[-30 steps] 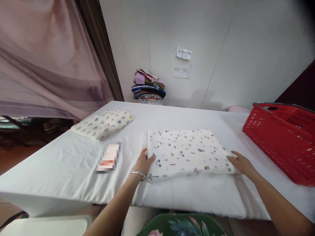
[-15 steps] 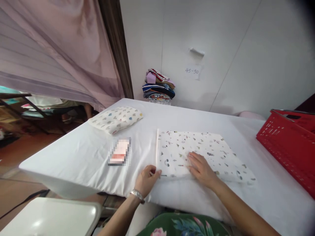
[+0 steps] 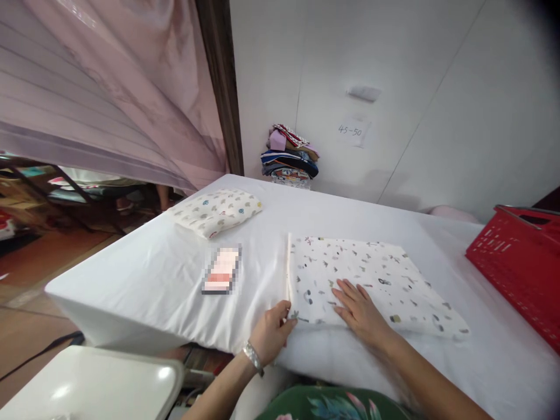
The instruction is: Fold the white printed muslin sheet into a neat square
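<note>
A white printed cloth (image 3: pixel 332 265), covered in small motifs, lies flat on the white-covered table in front of me. My left hand (image 3: pixel 272 332), with a silver bracelet at the wrist, pinches the near left corner of this cloth between thumb and fingers. Flat on the cloth's near middle part rests my right hand (image 3: pixel 361 309), its fingers stretched and somewhat apart. To the left, farther back, is a second patterned cloth item (image 3: pixel 216 211), slightly puffed. A phone (image 3: pixel 221 270) with a blurred screen lies between that item and my left hand.
A red plastic basket (image 3: pixel 520 262) stands at the table's right side. Folded fabrics (image 3: pixel 290 154) are stacked by the back wall, near a paper marked "45-50" (image 3: pixel 350 130). A pink curtain (image 3: pixel 144 87) hangs at left, and a white stool (image 3: pixel 96 385) stands at the lower left.
The whole view has shifted slightly, so things appear a little farther right. My right hand's fingers are spread a bit more; my left hand stays at the cloth's corner.
</note>
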`<state>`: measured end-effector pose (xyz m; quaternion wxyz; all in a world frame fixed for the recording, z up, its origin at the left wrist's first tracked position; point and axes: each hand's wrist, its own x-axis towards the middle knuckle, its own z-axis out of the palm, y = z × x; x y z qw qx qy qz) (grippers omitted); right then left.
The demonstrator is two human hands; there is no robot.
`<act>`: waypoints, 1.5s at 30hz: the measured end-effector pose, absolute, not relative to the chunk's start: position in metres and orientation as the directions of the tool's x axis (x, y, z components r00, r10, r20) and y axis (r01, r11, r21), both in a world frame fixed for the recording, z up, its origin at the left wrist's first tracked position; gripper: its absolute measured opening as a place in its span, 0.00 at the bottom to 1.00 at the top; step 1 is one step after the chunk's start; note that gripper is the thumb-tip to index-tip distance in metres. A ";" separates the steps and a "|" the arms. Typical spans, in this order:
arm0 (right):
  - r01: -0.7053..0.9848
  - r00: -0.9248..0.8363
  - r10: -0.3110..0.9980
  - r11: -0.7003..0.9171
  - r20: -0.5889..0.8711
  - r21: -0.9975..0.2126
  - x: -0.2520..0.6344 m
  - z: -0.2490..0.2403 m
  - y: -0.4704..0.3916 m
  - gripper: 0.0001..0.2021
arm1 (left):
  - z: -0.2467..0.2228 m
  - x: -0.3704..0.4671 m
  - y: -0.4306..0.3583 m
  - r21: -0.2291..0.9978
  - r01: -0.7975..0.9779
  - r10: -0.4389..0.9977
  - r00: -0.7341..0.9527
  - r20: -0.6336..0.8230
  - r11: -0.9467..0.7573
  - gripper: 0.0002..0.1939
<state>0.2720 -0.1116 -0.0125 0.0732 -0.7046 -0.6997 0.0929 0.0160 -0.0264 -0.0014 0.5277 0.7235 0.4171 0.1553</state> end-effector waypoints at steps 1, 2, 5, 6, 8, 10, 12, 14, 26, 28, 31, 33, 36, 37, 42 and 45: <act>0.973 0.003 0.999 -0.010 -0.033 -0.232 0.272 -0.013 -0.112 0.25 | 0.000 0.016 -0.026 0.886 0.453 0.780 0.588 -0.216 -0.096 0.09; 0.973 0.003 0.999 -0.012 -0.036 -0.232 0.272 -0.013 -0.113 0.25 | 0.001 0.015 -0.026 0.881 0.464 0.789 0.574 -0.217 -0.095 0.09; 0.970 0.004 0.999 -0.015 -0.044 -0.241 0.272 -0.012 -0.115 0.25 | 0.004 0.014 -0.027 0.854 0.508 0.807 0.548 -0.218 -0.114 0.13; 0.968 0.003 0.999 -0.015 -0.051 -0.249 0.272 -0.011 -0.115 0.25 | 0.004 0.013 -0.028 0.844 0.521 0.812 0.544 -0.212 -0.128 0.14; 0.963 0.001 0.998 -0.017 -0.059 -0.269 0.271 -0.007 -0.112 0.25 | 0.005 0.012 -0.029 0.834 0.533 0.819 0.537 -0.202 -0.143 0.15; 0.959 0.008 0.999 -0.019 -0.041 -0.281 0.271 0.000 -0.106 0.25 | 0.005 0.012 -0.030 0.840 0.525 0.822 0.533 -0.200 -0.136 0.17; 0.960 0.016 1.000 -0.014 0.004 -0.280 0.270 0.006 -0.097 0.25 | 0.005 0.013 -0.030 0.841 0.527 0.826 0.522 -0.212 -0.118 0.18; 0.964 0.016 1.000 -0.010 0.020 -0.267 0.270 0.008 -0.088 0.26 | 0.006 0.014 -0.029 0.826 0.550 0.833 0.508 -0.217 -0.120 0.19; 0.963 0.012 0.990 -0.049 -0.142 -0.263 0.274 0.004 -0.066 0.29 | 0.040 0.065 0.032 0.416 0.677 0.794 0.530 0.296 -0.607 0.22; 0.967 0.001 0.994 -0.028 -0.108 -0.253 0.276 0.013 -0.051 0.30 | 0.038 0.095 0.051 0.324 0.666 0.740 0.586 0.331 -0.672 0.25; 0.977 0.033 0.998 -0.044 -0.061 -0.206 0.290 0.020 -0.026 0.31 | 0.023 0.130 0.074 0.251 0.743 0.785 0.593 0.181 -0.620 0.31; 0.975 0.121 0.989 -0.135 -0.086 -0.179 0.307 0.017 -0.014 0.32 | 0.007 0.140 0.083 0.209 0.769 0.792 0.607 0.058 -0.605 0.34; 0.946 0.236 0.959 -0.264 -0.160 -0.188 0.331 0.007 -0.007 0.33 | -0.013 0.140 0.091 0.162 0.755 0.765 0.644 0.001 -0.636 0.36; 0.938 0.246 0.953 -0.280 -0.177 -0.203 0.337 0.004 -0.006 0.34 | -0.018 0.138 0.092 0.150 0.753 0.762 0.647 0.003 -0.640 0.36; 0.929 0.238 0.952 -0.281 -0.193 -0.242 0.369 0.000 -0.003 0.33 | -0.022 0.136 0.094 0.128 0.749 0.757 0.654 0.018 -0.650 0.37; 0.911 0.346 0.927 -0.369 -0.145 -0.185 0.402 0.000 -0.007 0.32 | -0.021 0.138 0.095 0.124 0.748 0.756 0.654 0.026 -0.651 0.37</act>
